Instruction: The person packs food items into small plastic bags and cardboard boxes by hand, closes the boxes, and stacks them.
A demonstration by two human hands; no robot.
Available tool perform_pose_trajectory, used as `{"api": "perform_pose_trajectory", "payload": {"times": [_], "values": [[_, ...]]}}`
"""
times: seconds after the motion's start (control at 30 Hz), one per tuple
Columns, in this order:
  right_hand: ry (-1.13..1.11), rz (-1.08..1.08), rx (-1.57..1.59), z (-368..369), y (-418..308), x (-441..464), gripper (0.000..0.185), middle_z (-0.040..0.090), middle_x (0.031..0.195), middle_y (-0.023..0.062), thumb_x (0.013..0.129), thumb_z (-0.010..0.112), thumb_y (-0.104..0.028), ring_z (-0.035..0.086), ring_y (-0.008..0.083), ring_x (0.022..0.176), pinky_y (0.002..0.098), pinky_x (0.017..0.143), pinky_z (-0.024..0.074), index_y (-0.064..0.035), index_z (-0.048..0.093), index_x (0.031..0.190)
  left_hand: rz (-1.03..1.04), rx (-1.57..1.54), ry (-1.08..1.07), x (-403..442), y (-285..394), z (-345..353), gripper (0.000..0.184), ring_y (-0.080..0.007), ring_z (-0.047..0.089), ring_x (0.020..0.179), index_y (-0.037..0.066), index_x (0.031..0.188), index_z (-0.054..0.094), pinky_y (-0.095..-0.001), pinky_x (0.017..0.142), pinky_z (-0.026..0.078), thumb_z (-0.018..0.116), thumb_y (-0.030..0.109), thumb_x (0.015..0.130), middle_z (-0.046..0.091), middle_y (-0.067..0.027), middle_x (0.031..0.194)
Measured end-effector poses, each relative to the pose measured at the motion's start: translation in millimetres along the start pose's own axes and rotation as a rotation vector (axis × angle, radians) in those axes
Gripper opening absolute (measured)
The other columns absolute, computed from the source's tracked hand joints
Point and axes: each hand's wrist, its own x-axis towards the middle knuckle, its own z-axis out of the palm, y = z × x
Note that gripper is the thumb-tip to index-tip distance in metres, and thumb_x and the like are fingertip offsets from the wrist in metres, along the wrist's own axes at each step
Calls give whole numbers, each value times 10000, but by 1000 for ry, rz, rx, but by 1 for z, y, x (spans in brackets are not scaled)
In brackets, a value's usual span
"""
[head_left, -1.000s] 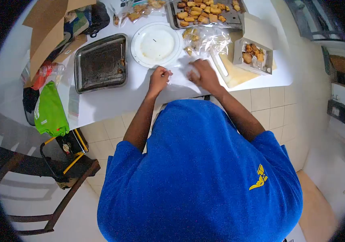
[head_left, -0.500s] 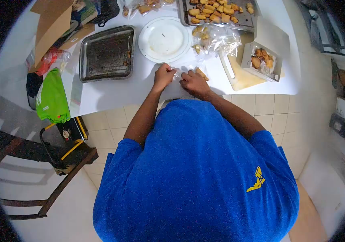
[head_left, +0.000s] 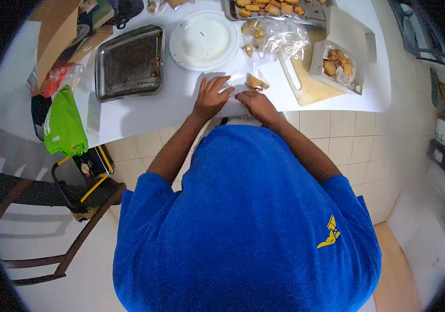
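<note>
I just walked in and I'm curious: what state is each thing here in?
Left hand: open, spread.
Right hand: partly curled; grip unclear.
Loose food piece: browned, lying just beyond the right hand.
Plate: bare except for small dark specks.
Left tray: mostly bare, stained.
Far tray: holding browned pieces.
White box: open, filled.
Clear bag: crumpled.
Cardboard box: open.
</note>
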Motion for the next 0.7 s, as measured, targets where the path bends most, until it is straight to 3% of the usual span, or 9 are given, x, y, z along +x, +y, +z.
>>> {"api": "perform_pose_trajectory", "payload": {"times": [0.07,0.13,0.17,0.27,0.37,0.57,0.7], "values": [[115,-86,51,2,15,-17,309,597,1033,134,802,482,-79,604,318,939,386,803,493,-85,545,1104,80,-72,-145,6,-5,8,210,-232,523,1050,110,967,623,-469,988,346,578,121,762,565,-57,1104],[49,80,89,-13,8,-31,308,566,1116,134,809,486,-92,590,319,965,377,837,485,-97,540,1112,183,-202,-361,12,-14,15,202,-226,518,1073,106,971,625,-476,1002,336,559,143,784,571,-51,1110],[65,120,104,-12,13,-38,303,558,1126,133,819,483,-95,586,321,969,377,844,483,-102,543,1116,189,-207,-401,14,-11,21,198,-229,546,991,107,978,616,-452,966,363,536,132,799,604,-56,988],[137,170,98,-9,12,-46,276,548,1125,128,847,499,-132,572,318,987,374,849,481,-99,560,1113,184,-245,-376,18,-15,42,211,-253,560,923,95,1002,594,-428,903,391,522,117,804,615,-69,891],[266,154,-27,-5,7,-44,271,547,1100,124,860,531,-195,567,308,982,370,838,486,-81,579,1101,-66,-154,-541,37,1,30,202,-264,567,886,87,983,593,-411,844,408,518,105,796,617,-70,831],[400,215,-128,5,12,-35,292,557,1011,93,832,582,-256,573,278,916,357,756,513,-70,593,1056,81,-56,-209,35,-7,45,202,-243,524,939,77,968,605,-382,815,415,544,181,805,579,-68,914],[394,229,-170,9,18,-33,239,560,968,75,831,574,-218,577,257,872,354,667,530,-77,587,1024,225,-66,-256,33,-4,30,245,-225,520,952,79,979,620,-376,828,413,602,232,790,567,-49,977]]}}
